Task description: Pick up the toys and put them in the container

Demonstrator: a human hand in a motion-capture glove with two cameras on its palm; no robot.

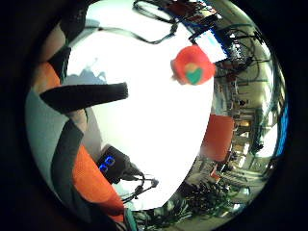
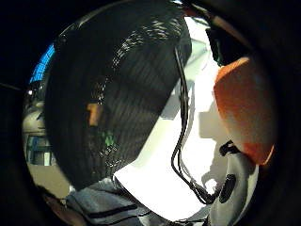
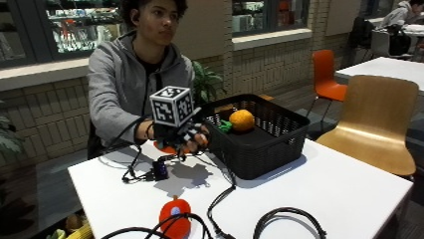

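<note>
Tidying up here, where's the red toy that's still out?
In the outside view, the red toy lies on the white table near its front edge, among black cables.

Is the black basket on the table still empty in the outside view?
No. An orange ball-shaped toy and a green toy beside it already lie inside the black basket.

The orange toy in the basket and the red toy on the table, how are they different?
The orange toy lies inside the black basket; the red toy lies on the white table, among black cables. The orange toy looks round, the red toy taller and oval, with a pale patch on it. Neither is in the gloved right hand.
</note>
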